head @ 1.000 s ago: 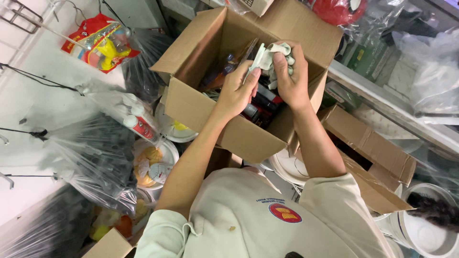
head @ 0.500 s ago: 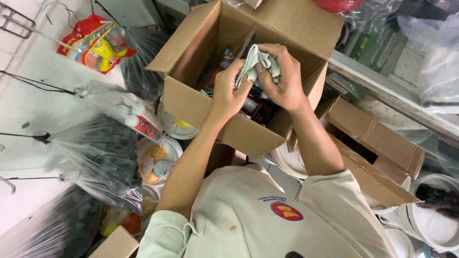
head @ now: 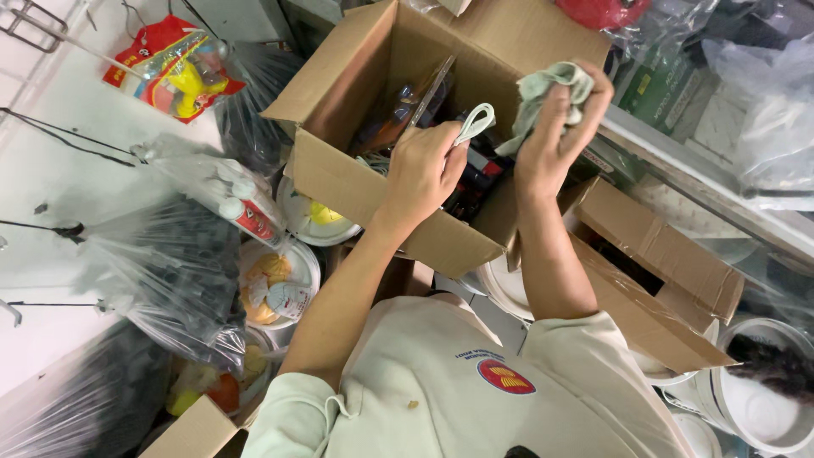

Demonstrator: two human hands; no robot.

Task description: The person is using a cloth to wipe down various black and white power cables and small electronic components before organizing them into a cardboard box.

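While the left hand (head: 421, 170) covers its white loop (head: 475, 123), box (head: 339, 182) contents blur.

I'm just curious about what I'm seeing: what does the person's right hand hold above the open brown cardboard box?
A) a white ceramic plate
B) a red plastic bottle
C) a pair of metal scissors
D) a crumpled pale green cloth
D: the right hand is closed around a crumpled pale green cloth, raised over the far edge of the open brown cardboard box.
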